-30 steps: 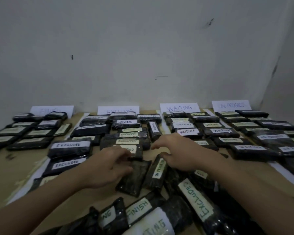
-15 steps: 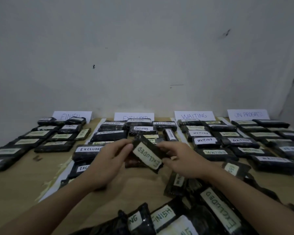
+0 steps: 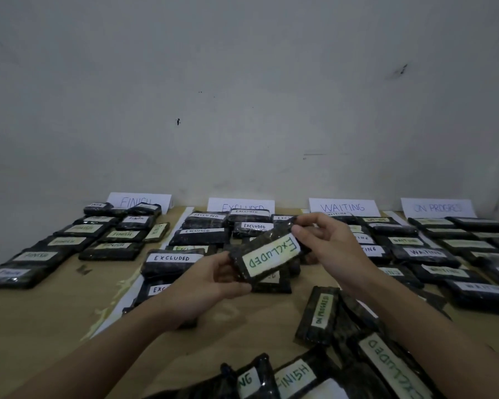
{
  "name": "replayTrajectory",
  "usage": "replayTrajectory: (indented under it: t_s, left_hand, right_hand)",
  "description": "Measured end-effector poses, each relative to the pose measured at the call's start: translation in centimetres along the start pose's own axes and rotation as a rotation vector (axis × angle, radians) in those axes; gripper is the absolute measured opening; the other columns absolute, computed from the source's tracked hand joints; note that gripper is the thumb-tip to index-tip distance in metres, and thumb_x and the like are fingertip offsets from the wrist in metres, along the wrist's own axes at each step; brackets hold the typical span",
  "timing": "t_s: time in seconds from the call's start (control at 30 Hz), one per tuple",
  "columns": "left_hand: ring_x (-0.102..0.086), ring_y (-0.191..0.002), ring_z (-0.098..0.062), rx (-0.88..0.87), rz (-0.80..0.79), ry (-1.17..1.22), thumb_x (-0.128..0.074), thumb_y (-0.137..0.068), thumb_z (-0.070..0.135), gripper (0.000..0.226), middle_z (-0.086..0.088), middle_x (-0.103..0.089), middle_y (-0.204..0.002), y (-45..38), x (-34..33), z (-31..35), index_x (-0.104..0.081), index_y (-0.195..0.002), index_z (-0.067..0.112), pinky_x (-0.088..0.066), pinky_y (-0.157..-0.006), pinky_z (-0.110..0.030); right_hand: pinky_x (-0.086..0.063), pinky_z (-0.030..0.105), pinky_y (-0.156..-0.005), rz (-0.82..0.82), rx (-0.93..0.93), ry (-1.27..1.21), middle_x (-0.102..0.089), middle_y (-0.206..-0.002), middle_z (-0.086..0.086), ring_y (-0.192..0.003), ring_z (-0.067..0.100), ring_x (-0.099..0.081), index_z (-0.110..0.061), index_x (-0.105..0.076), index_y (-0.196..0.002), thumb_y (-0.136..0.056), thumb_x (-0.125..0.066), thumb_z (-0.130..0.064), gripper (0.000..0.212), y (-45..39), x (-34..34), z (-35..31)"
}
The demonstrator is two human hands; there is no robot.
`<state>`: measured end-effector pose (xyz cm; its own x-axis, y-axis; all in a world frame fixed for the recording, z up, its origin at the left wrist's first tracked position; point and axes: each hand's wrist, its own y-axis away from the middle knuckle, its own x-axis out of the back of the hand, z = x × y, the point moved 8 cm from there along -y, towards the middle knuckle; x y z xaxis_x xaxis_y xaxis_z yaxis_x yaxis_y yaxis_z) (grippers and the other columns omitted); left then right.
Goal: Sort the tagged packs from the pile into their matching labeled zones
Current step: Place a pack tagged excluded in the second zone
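Above EXCLUDED zone, both hands pinch EXCLUDED pack [image 3: 267,256] ends; long axis rises rightward.

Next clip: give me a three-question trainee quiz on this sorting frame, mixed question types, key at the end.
1. True or false: the held pack is gripped by the left hand alone.
2. The held pack's tag reads: A) FINISH B) EXCLUDED C) WAITING
3. Fill in: the zone sign directly right of the EXCLUDED sign reads ____.

Key: 1 false, the right hand grips its far end too; 2 B; 3 WAITING.
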<state>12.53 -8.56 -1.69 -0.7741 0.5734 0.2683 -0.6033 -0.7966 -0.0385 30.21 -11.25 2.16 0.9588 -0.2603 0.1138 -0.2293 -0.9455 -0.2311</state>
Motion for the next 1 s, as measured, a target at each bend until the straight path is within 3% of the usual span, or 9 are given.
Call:
replayTrajectory:
  t_s: [0.13, 0.23, 0.33, 0.47, 0.53, 0.63, 0.7, 0.8, 1.0]
  left_hand:
    - [-0.065, -0.092, 0.000, -0.069, 0.209, 0.022, -0.063, -0.084, 0.022, 0.027, 0.007, -0.068, -0.105, -0.3, 2.0, 1.5, -0.058, -0.110, 0.025, -0.051, -0.068, -0.015]
    - [-0.065, -0.095, -0.006, -0.119, 0.162, 0.003, -0.065, -0.082, 0.017, 0.031, -0.001, -0.067, -0.106, -0.6, 2.0, 2.2, -0.061, -0.113, 0.021, -0.051, -0.071, -0.016]
    - [-0.068, -0.092, -0.013, -0.126, 0.122, 0.032, -0.064, -0.083, 0.008, 0.026, -0.003, -0.071, -0.100, -0.4, 1.4, 2.5, -0.064, -0.108, 0.015, -0.054, -0.070, -0.022]
    - [-0.071, -0.083, -0.018, -0.058, 0.280, 0.252, -0.065, -0.081, 0.003, 0.023, -0.006, -0.073, -0.094, -0.1, 2.7, 1.3, -0.063, -0.103, 0.010, -0.059, -0.065, -0.030]
    - [-0.071, -0.082, -0.020, 0.006, 0.311, 0.364, -0.064, -0.081, 0.002, 0.023, -0.009, -0.074, -0.094, 0.0, 3.0, 0.4, -0.062, -0.104, 0.006, -0.060, -0.067, -0.029]
    - [-0.071, -0.089, -0.021, 0.044, 0.238, 0.418, -0.061, -0.084, 0.003, 0.022, -0.010, -0.073, -0.098, 0.3, 2.5, -0.4, -0.062, -0.106, 0.006, -0.059, -0.076, -0.030]
    - [-0.069, -0.093, -0.019, 0.067, 0.193, 0.292, -0.062, -0.084, 0.007, 0.023, -0.007, -0.072, -0.101, 0.7, 2.5, -1.0, -0.060, -0.107, 0.010, -0.057, -0.082, -0.032]
    - [-0.063, -0.098, -0.010, 0.083, 0.336, 0.026, -0.067, -0.082, 0.017, 0.030, 0.003, -0.065, -0.105, 1.4, 5.0, -2.0, -0.055, -0.109, 0.017, -0.052, -0.089, -0.033]
    - [-0.059, -0.098, -0.004, 0.009, 0.444, -0.081, -0.059, -0.089, 0.018, 0.014, 0.007, -0.063, -0.104, 2.3, 7.0, -2.3, -0.059, -0.102, 0.020, -0.051, -0.088, -0.032]
  right_hand:
    - [-0.045, 0.020, -0.055, -0.061, 0.093, 0.106, -0.072, -0.082, 0.003, -0.075, 0.011, -0.064, -0.021, -0.063, -0.091, -0.092, -0.055, -0.014, 0.010, -0.9, -1.1, -1.7]
    - [-0.044, 0.011, -0.054, -0.103, 0.183, 0.161, -0.069, -0.081, -0.002, -0.067, -0.002, -0.060, -0.024, -0.065, -0.087, -0.090, -0.059, -0.011, 0.015, -1.0, -2.8, -2.9]
    - [-0.050, 0.015, -0.062, -0.041, 0.287, 0.263, -0.066, -0.088, -0.005, -0.071, -0.001, -0.060, -0.024, -0.067, -0.096, -0.086, -0.065, -0.017, 0.013, -0.8, -3.9, -4.0]
    - [-0.046, 0.012, -0.066, 0.093, 0.293, 0.469, -0.052, -0.107, -0.009, -0.088, 0.006, -0.056, -0.028, -0.050, -0.123, -0.069, -0.077, -0.042, 0.062, 0.2, -4.6, -3.7]
    - [-0.046, 0.015, -0.069, -0.016, 0.276, 0.596, -0.051, -0.109, -0.009, -0.093, 0.007, -0.054, -0.028, -0.047, -0.126, -0.060, -0.082, -0.044, 0.076, 0.8, -6.2, -2.7]
    - [-0.046, 0.020, -0.074, -0.106, 0.315, 0.723, -0.053, -0.106, -0.008, -0.096, 0.009, -0.051, -0.026, -0.051, -0.120, -0.059, -0.085, -0.040, 0.071, 1.3, -7.6, -1.9]
    - [-0.049, 0.026, -0.078, -0.169, 0.241, 0.737, -0.052, -0.107, -0.008, -0.098, 0.010, -0.049, -0.026, -0.049, -0.120, -0.061, -0.084, -0.032, 0.068, 1.1, -7.8, -0.9]
    - [-0.047, 0.027, -0.083, -0.343, 0.137, 0.921, -0.049, -0.117, -0.004, -0.109, 0.014, -0.046, -0.026, -0.047, -0.126, -0.070, -0.078, -0.020, 0.064, 1.0, -8.4, 1.3]
    - [-0.039, 0.033, -0.101, -0.601, 0.016, 1.171, -0.037, -0.142, 0.005, -0.132, 0.024, -0.034, -0.021, -0.044, -0.135, -0.080, -0.065, -0.007, 0.061, 0.8, -9.4, 5.2]
